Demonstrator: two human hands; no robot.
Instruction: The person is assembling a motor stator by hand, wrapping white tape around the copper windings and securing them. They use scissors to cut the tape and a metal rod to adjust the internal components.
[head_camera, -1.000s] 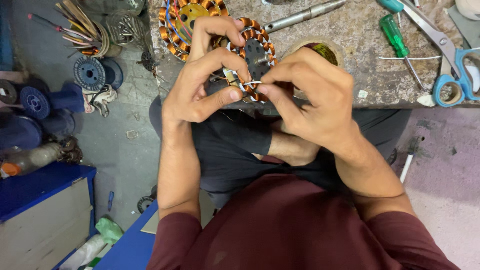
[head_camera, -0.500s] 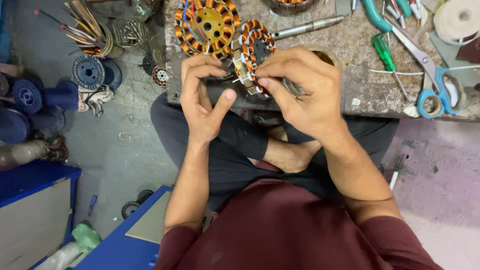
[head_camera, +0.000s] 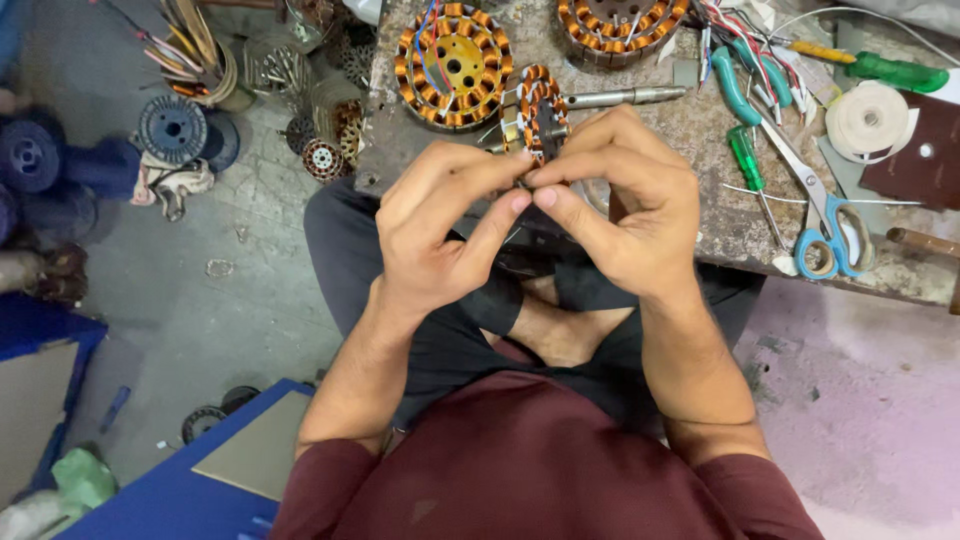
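I hold a small round motor stator (head_camera: 537, 108) with copper-orange windings on edge in front of me, above the near edge of a low worn workbench (head_camera: 690, 150). My left hand (head_camera: 440, 225) and my right hand (head_camera: 620, 210) meet at its lower rim. The fingertips of both pinch thin wire there. Most of the stator's lower half is hidden behind my fingers. A metal shaft (head_camera: 620, 97) lies on the bench just right of it.
Two larger wound stators (head_camera: 452, 65) (head_camera: 615, 25) lie on the bench. To the right are blue-handled scissors (head_camera: 825, 225), green screwdrivers (head_camera: 745, 160), teal pliers and a white tape roll (head_camera: 868, 120). Wire spools (head_camera: 172, 130) and loose stator parts sit on the floor at left.
The view has shifted up the bench. My hands have turned the stator more on edge and closed together at its lower rim, fingertips now touching.
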